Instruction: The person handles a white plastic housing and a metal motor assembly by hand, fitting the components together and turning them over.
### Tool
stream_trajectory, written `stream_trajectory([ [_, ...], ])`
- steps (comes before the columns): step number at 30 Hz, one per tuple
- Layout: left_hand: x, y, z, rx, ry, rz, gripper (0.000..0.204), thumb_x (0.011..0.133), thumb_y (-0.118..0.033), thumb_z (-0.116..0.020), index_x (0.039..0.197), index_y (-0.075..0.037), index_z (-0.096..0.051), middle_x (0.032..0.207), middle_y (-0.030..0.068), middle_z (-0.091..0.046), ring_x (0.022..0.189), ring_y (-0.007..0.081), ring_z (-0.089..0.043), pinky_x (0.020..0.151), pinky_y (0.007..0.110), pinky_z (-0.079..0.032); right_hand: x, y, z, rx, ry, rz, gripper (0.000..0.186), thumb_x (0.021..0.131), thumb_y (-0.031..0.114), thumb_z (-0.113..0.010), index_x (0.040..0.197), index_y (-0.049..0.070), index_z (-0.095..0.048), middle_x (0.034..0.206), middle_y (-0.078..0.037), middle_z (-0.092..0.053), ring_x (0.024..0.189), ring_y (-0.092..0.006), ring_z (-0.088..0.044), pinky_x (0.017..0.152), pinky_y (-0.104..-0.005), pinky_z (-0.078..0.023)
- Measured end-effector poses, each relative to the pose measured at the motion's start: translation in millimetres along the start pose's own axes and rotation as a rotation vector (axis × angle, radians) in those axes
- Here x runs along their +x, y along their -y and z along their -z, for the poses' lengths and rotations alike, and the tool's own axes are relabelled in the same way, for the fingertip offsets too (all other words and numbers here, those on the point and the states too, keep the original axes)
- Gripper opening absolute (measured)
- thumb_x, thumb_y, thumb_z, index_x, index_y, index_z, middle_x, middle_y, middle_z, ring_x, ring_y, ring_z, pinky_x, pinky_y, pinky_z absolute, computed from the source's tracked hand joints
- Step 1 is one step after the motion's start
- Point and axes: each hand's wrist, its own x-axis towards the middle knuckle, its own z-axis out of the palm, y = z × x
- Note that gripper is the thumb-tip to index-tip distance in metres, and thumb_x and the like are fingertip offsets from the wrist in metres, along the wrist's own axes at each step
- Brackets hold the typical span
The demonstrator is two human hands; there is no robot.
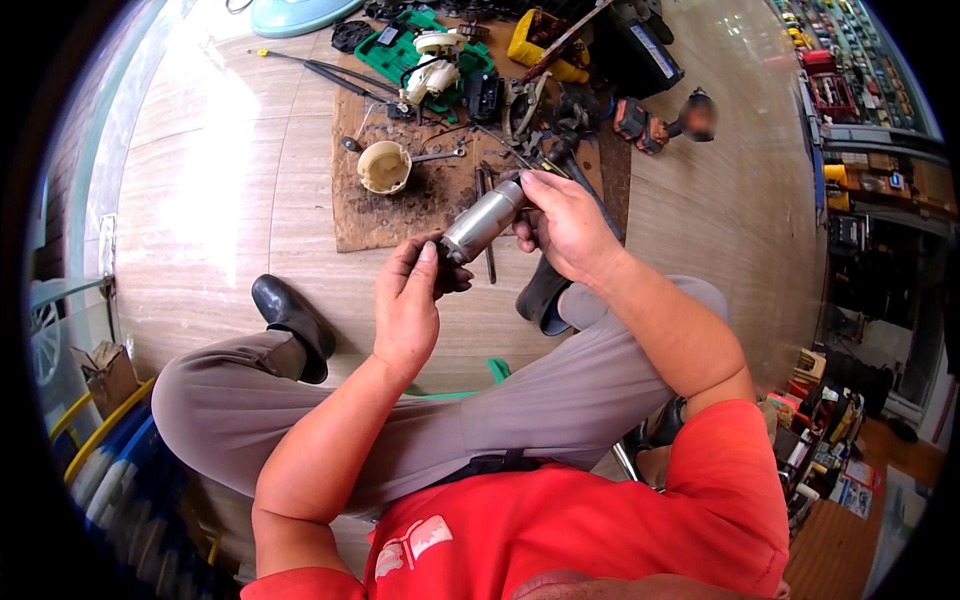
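Seated person's two hands hold a silver metal cylinder [484,219] above the wooden floor [220,200]: left hand [408,300] pinches its lower end, right hand [566,226] grips the upper end. Brown cardboard mat [400,215] with scattered tools lies beyond.

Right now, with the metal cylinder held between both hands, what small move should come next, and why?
Probably keep the right hand steady on the far end and let the left hand work the near end of the metal cylinder. Both hands already grip it, tilted in the air above the dirty cardboard mat. The left fingertips sit at its lower end, so the work seems to be there.
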Motion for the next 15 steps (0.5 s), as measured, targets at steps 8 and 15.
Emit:
stream_trajectory([
  [8, 2, 0, 0, 0.022, -0.004, 0.058, 0.039, 0.103, -0.020, -0.049, 0.130, 0.007, -0.044, 0.105, 0.0156, -0.061, 0.088, 0.0211, -0.066, 0.078, 0.034, -0.056, -3, 0, -5, -0.173, -0.022, 0.119, 0.027, 0.102, 0.024, -0.051, 0.116, 0.001, -0.057, 0.084, -0.004, -0.057, 0.065, -0.0099, -0.053, 0.054, -0.0252, -0.044],
  [15, 2, 1, -1, 0.055, -0.003, 0.074, 0.045, 0.100, -0.022, -0.056, 0.131, 0.007, -0.044, 0.109, 0.0153, -0.060, 0.090, 0.0205, -0.065, 0.078, 0.033, -0.055, -9, 2, -9, -0.359, 0.001, 0.227, 0.031, 0.101, 0.022, -0.055, 0.120, -0.002, -0.058, 0.085, -0.003, -0.058, 0.067, -0.0075, -0.052, 0.056, -0.0234, -0.045],
])
